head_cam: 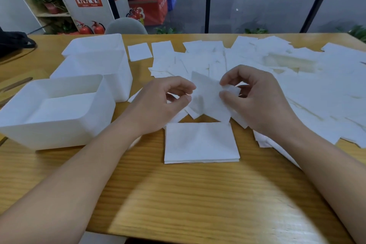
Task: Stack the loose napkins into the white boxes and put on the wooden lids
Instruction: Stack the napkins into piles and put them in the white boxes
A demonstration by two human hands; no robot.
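Pinching one napkin (208, 95) between them, left hand (162, 103) and right hand (255, 103) hover above the stack (201, 142).

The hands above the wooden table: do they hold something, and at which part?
Both pinch one thin white paper napkin: the left hand at its left edge, the right hand at its right edge, above the neat napkin stack.

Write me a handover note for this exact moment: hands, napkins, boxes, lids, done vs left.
Left hand: fingers curled, pinching the left edge of a held napkin.
Right hand: pinching the same napkin's right edge.
Small squared stack lies on the table in front of the hands.
Loose napkins are spread across the centre and right.
Three white boxes stand at left, open; the nearest looks to hold some napkins.
Lids: none on; wooden pieces at the far left edge may be them.
Left: nearly all stacking, boxing, lidding.
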